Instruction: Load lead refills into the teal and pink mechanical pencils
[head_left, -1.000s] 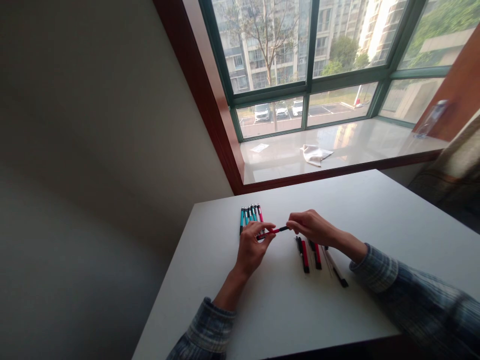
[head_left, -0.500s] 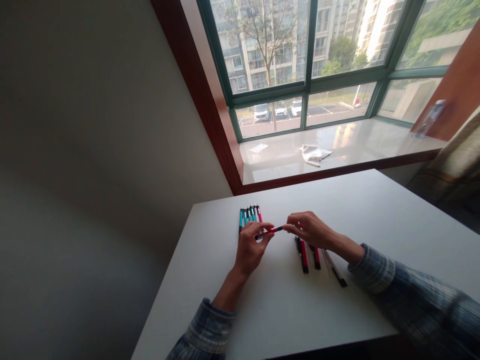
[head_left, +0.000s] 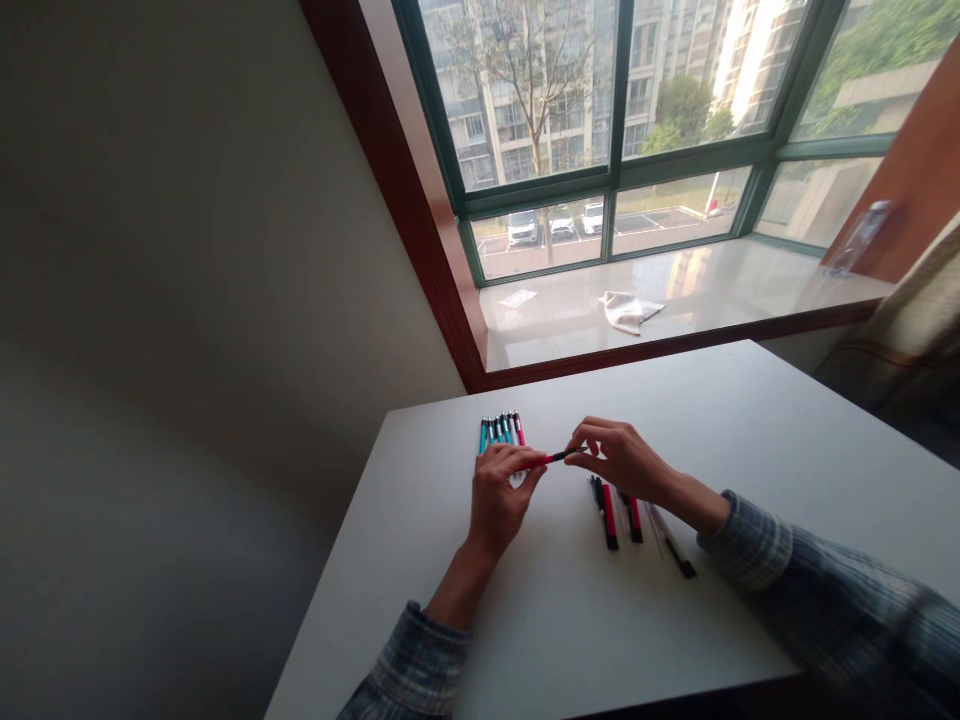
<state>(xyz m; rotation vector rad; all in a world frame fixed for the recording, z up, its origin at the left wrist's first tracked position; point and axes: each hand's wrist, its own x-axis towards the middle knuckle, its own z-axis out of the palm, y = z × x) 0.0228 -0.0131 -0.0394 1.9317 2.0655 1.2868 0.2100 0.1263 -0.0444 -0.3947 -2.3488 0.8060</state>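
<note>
A red pen with a black front end [head_left: 556, 457] is held nearly level above the white table. My left hand [head_left: 499, 500] pinches its red part between thumb and fingers. At the other end, the thumb and fingertips of my right hand [head_left: 622, 458] close around the black tip; the fingers partly hide it. Behind my left hand lies a neat row of several pens [head_left: 493, 430], mostly teal with a red one [head_left: 519, 428] at the right. Below my right hand lie red-and-black pen barrels [head_left: 609, 515], black pieces [head_left: 598, 490] and a thin pale piece with a black end [head_left: 681, 560].
The white table [head_left: 585, 620] reaches to the window ledge [head_left: 555, 340]. On the ledge are a crumpled cloth [head_left: 628, 312], a flat white scrap [head_left: 518, 298] and a clear bottle [head_left: 859, 240]. A bare wall [head_left: 187, 350] rises on the left, and a curtain [head_left: 885, 340] hangs at right.
More of the pen's black front end now shows between my hands, and its tip appears among my right fingers. My left hand has shifted very slightly; the pens on the table stay put.
</note>
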